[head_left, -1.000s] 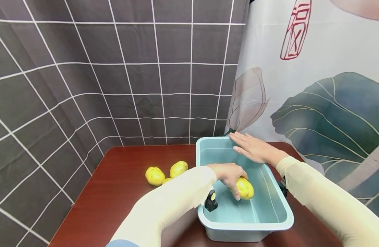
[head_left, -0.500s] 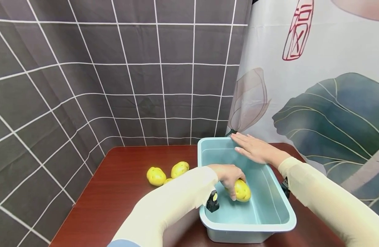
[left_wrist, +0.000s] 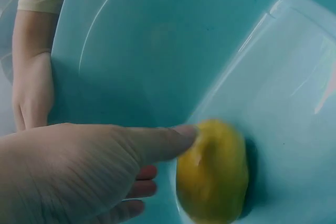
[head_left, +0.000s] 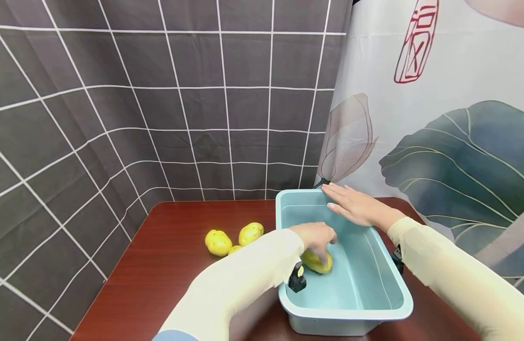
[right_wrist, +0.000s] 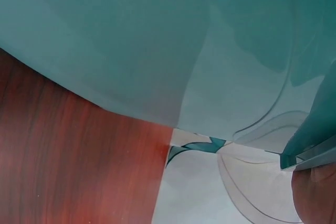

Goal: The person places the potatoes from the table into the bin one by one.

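A yellow potato point(head_left: 324, 268) lies on the floor of the light blue plastic tub point(head_left: 347, 313). Just above it is my left hand point(head_left: 315, 235), reaching over the tub's left side. In the left wrist view, the thumb stretches straight across the top edge of the potato point(left_wrist: 212, 182); the visible fingers stand apart from it. Whether the thumb touches it I cannot tell. My right hand point(head_left: 356, 207) rests with straight fingers on the tub's far right rim. Only a piece of the right hand point(right_wrist: 316, 195) shows in the right wrist view.
Left of the tub, a few more potatoes point(head_left: 218, 243) lie on the dark red wooden table point(head_left: 176, 284), one partly hidden by the left sleeve. A grey checked curtain point(head_left: 202, 109) and a white printed curtain point(head_left: 373, 52) hang behind the table.
The potato in the tub has moved left, toward the tub's left wall. My left hand, which held it, has let go. My right hand has stayed on the rim.
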Motion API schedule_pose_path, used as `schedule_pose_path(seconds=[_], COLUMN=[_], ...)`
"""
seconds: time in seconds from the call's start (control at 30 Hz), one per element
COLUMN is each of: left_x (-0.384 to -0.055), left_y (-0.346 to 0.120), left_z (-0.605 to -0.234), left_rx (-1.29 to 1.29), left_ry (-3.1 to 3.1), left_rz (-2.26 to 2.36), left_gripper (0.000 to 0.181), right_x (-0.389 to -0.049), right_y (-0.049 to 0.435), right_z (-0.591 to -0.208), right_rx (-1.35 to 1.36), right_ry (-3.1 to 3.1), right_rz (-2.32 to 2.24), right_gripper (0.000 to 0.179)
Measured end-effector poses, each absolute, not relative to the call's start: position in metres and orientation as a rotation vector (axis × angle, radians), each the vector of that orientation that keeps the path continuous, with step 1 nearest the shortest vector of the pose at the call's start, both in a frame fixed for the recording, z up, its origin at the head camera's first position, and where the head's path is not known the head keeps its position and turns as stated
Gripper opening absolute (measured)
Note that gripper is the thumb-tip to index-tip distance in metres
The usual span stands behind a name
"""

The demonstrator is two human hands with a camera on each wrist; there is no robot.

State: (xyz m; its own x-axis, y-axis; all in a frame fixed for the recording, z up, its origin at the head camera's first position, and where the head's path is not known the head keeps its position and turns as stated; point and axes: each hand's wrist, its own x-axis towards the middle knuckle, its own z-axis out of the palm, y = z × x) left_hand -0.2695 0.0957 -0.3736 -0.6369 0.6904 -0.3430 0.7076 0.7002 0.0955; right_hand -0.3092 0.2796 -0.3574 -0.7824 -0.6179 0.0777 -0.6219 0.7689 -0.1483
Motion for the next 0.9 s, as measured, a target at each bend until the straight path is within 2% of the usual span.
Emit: schedule_pose_path(seconds=[0.3,0.47,0.63,0.9], left_x=[-0.272,-0.274,-0.274,-0.274], left_y=[0.093,0.089,0.087,0.086], left_z=[-0.373,-0.372,-0.371,-0.369], left_rx=[1.038,0.862,0.735,0.729], left_ry=[2.681,2.771,2.786,2.797], left_rz=[0.007,-0.029,-0.035,-0.022], left_gripper=[0.047,0.034,0.036,0.039], right_x=[-0.308,-0.309,-0.309,-0.308], right_y=[0.28,0.281,0.281,0.279], right_z=[-0.357,-0.36,-0.361,-0.355], right_rx=[1.024,1.027,1.023,1.037], right_ry=[-2.921,-2.919,-2.929,-2.926], right_rz=[0.246,0.243,0.247,0.235], right_gripper=[0.062,0.062,0.062,0.062])
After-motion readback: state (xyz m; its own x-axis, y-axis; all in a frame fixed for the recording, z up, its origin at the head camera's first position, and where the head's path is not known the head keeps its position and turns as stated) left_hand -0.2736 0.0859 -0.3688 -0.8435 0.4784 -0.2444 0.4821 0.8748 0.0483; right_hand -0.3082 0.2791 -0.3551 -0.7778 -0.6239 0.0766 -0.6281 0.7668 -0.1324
